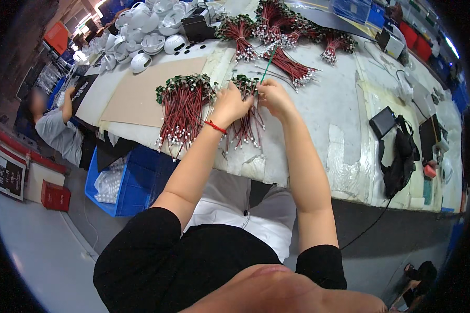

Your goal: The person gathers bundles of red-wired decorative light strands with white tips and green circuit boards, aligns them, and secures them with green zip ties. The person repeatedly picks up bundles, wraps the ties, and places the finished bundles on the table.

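My left hand [230, 106] is closed around a small bundle of red wires [247, 127]. Little green boards top the bundle, and white connectors hang at its lower ends. Right beside it, my right hand [274, 99] pinches a thin green tie [267, 68] that sticks up from the fingers; its lower end is hidden by the hand. A larger loose pile of the same red wires [184, 107] lies to the left of my left hand, spread near the table's front edge.
Several bundled red wires [241, 39] lie at the back of the table [318, 115]. White domed plastic housings [141, 26] are heaped at the far left, beside a cardboard sheet [146, 96]. A black strap bag [399, 161] rests on the right. A blue bin [141, 180] stands below; another person [60, 128] sits left.
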The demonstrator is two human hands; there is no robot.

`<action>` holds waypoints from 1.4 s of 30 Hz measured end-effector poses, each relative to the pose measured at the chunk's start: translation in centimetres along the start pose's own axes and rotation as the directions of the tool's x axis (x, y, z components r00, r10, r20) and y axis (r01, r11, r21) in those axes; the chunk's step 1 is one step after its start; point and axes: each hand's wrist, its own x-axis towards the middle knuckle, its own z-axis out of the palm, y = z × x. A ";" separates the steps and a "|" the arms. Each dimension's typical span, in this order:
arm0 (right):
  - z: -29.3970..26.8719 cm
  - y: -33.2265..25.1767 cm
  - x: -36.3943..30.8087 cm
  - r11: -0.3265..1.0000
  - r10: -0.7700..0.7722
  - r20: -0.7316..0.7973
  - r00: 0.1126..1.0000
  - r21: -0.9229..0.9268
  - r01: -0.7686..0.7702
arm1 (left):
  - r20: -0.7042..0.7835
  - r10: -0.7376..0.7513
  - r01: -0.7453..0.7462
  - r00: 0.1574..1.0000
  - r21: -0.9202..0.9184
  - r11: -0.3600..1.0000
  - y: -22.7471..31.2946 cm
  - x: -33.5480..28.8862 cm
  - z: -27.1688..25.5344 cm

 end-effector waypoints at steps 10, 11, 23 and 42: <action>1.0 0.3 -0.4 0.983 -0.024 0.075 0.997 0.183 0.010 | -0.017 -0.140 0.141 0.990 0.055 0.988 3.5 -0.5 1.1; 0.7 0.5 -0.3 0.994 -0.051 0.085 0.995 0.106 0.042 | -0.014 -0.153 0.153 0.988 0.045 0.987 3.7 -0.4 1.1; -3.5 -1.4 -0.1 0.973 -0.226 -0.187 0.956 0.000 0.230 | -0.137 -0.098 0.111 0.986 0.088 0.990 2.4 1.5 1.4; -2.9 -2.6 -1.4 0.966 -0.258 -0.119 0.959 -0.020 0.258 | -0.297 0.003 0.057 0.955 0.193 0.980 -3.1 -1.5 -6.3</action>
